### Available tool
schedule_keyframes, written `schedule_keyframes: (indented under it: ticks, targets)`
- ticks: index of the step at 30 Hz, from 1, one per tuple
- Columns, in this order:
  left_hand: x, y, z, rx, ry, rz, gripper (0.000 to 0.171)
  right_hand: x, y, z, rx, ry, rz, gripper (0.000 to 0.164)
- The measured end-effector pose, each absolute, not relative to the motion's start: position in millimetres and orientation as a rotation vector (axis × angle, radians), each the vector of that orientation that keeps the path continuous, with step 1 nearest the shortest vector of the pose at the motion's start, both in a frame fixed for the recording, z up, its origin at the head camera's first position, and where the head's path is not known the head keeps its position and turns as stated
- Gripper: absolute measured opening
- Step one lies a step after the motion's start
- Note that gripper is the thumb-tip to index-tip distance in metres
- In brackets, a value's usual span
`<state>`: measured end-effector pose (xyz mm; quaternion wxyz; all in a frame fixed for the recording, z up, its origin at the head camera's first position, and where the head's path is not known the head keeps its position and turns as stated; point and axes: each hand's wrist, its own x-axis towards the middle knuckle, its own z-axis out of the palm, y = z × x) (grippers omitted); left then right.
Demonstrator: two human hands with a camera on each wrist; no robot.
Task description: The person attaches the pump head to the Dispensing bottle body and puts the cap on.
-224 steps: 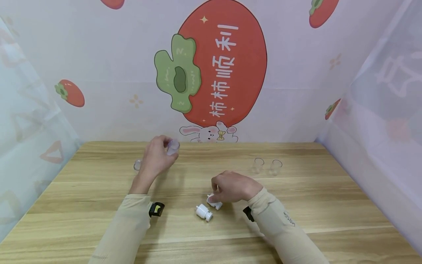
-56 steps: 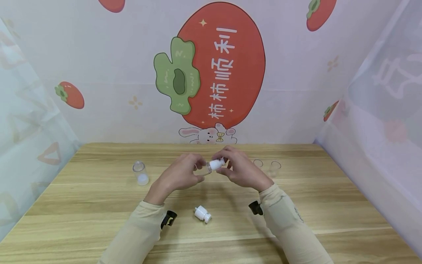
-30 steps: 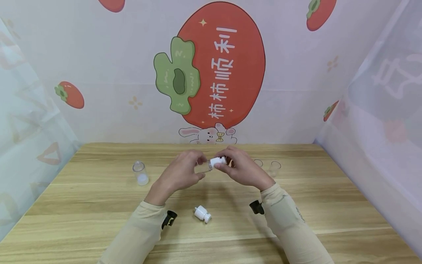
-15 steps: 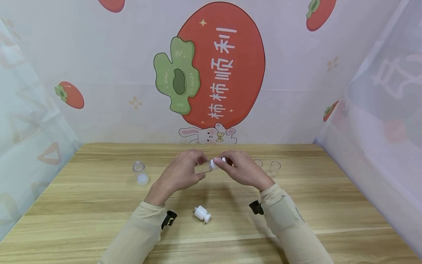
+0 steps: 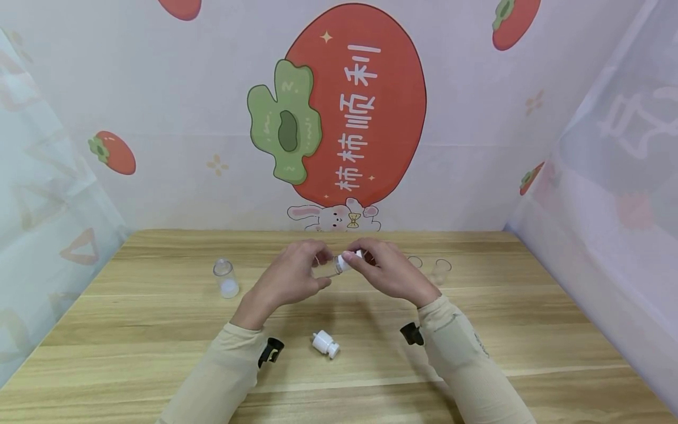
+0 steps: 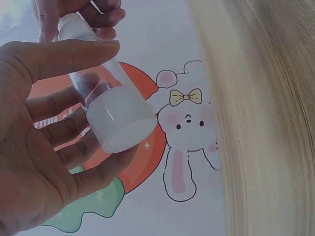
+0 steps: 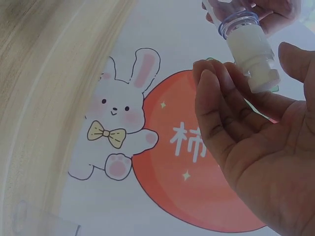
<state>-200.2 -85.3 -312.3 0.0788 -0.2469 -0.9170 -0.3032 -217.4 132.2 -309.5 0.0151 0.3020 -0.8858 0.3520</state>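
Note:
My left hand [image 5: 288, 274] grips a clear bottle [image 6: 120, 120] with a frosted white base, tilted above the table, its neck toward my right hand [image 5: 389, 271]. A white pump top [image 7: 251, 49] sits at the bottle's neck. The fingers of my right hand curl loosely round this pump top, the thumb over it in the head view; in the right wrist view a slight gap shows beside the thumb. A second white pump top [image 5: 325, 343] lies on the table below the hands. Another clear bottle [image 5: 226, 278], white at the bottom, stands open at the left.
Two clear cups or caps stand at the right; the right one [image 5: 442, 272] shows, while the left one [image 5: 416, 261] is partly behind my right hand. The wooden table [image 5: 477, 353] ends at a printed cloth backdrop [image 5: 180, 194], with cloth walls at both sides.
Earlier my right hand was at the pump tops on the table and my left held the bottle farther left. The pump top has since come to the bottle's neck; lately the right fingers shift on it.

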Motion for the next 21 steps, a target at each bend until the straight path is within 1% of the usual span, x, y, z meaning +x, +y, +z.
schedule_keyframes:
  ticks: [7,17,21]
  targets:
    - [-199.9,-86.7,-310.5,-0.711,-2.759,-0.910,0.031,-215.3,133.9,-309.5,0.949,-2.710,1.192,0.025]
    - [-201.7,-88.8,-310.7,-0.682,-2.760,-0.921,0.031,-216.4,134.8,-309.6,1.064,-2.608,1.230,0.034]
    - [-201.9,-88.9,-311.1,-0.686,-2.754,-0.913,0.032,-217.2,134.7,-309.5,1.067,-2.606,1.205,0.033]
